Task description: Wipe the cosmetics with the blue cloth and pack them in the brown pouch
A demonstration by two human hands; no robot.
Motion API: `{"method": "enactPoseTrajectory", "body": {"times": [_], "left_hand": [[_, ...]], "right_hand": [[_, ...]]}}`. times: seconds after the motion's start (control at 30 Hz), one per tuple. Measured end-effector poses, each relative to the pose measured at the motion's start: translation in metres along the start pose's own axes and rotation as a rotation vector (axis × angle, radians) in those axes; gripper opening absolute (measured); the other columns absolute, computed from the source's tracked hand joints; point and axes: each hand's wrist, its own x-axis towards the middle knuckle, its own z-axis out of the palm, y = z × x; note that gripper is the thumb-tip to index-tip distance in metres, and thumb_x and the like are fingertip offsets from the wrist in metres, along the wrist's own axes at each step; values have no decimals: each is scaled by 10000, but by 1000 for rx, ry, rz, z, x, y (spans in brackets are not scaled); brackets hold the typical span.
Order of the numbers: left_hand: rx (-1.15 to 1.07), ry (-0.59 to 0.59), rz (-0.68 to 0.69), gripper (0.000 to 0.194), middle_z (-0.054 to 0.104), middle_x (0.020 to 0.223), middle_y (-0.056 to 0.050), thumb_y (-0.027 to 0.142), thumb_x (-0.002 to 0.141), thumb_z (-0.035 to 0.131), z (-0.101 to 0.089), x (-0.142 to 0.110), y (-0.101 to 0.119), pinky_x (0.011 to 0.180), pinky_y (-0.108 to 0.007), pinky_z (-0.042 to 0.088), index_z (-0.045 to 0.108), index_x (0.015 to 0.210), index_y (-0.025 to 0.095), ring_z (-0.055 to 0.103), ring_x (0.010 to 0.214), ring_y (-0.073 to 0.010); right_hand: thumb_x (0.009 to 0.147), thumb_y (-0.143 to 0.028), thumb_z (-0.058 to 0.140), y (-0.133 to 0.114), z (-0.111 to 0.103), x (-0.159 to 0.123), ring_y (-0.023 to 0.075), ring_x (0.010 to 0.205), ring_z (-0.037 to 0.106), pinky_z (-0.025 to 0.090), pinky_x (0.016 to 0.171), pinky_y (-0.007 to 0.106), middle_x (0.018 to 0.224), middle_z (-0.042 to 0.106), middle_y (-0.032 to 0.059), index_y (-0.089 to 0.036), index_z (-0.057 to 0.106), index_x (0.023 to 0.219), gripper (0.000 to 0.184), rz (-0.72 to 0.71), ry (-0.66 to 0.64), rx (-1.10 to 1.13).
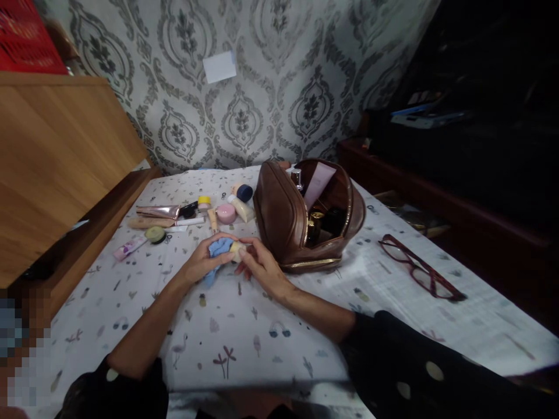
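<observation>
My left hand [201, 261] is closed around a light blue cloth [220, 248], whose loose end hangs below the fingers. Against the cloth sits a small pale yellow container [237, 251], partly covered, so its exact kind does not show. My right hand [265, 269] pinches that container from the right, thumb and fingers on its end. Just beyond the hands lie a small beige tube [212, 220], a pink round jar [226, 213] and a cream tube [241, 208]. Right of them stands a brown cosmetic bag [279, 212], unzipped, with a pale pink tube [319, 184] and bottles inside.
More cosmetics, among them a rose-gold tube [158, 212], a green-lidded jar [155, 234] and a yellow-lidded jar [204, 202], lie to the left on the patterned sheet [236, 331]. Red-framed glasses [421, 270] rest at right. A wooden cabinet [65, 157] borders the left side.
</observation>
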Motion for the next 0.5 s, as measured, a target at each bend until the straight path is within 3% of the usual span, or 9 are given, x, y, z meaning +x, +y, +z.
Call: {"method": "enactPoseTrajectory", "body": {"times": [0.3,0.43,0.5], "left_hand": [[14,24,-14,413,658,913,-36,493,790,727,-1,2,-8,801,-266,478,679,1008,146,589,849,-175],[0,29,-16,431,651,880,-27,491,782,739,-1,1,-5,748,-250,471,677,1037,148,579,796,-161],[-3,32,-12,437,653,876,-29,483,783,742,-1,0,-3,735,-249,471,677,1056,147,578,787,-161]], "right_hand": [[754,-465,747,-1,1,1,116,696,571,457,482,208,947,573,4,-234,460,1147,538,13,11,67],[779,-550,716,-5,2,0,122,657,618,443,469,221,944,592,3,-237,447,1103,525,36,-18,83],[845,-631,614,-7,1,-1,125,576,610,431,469,241,831,617,-15,-238,449,1114,503,39,-36,63]]}}
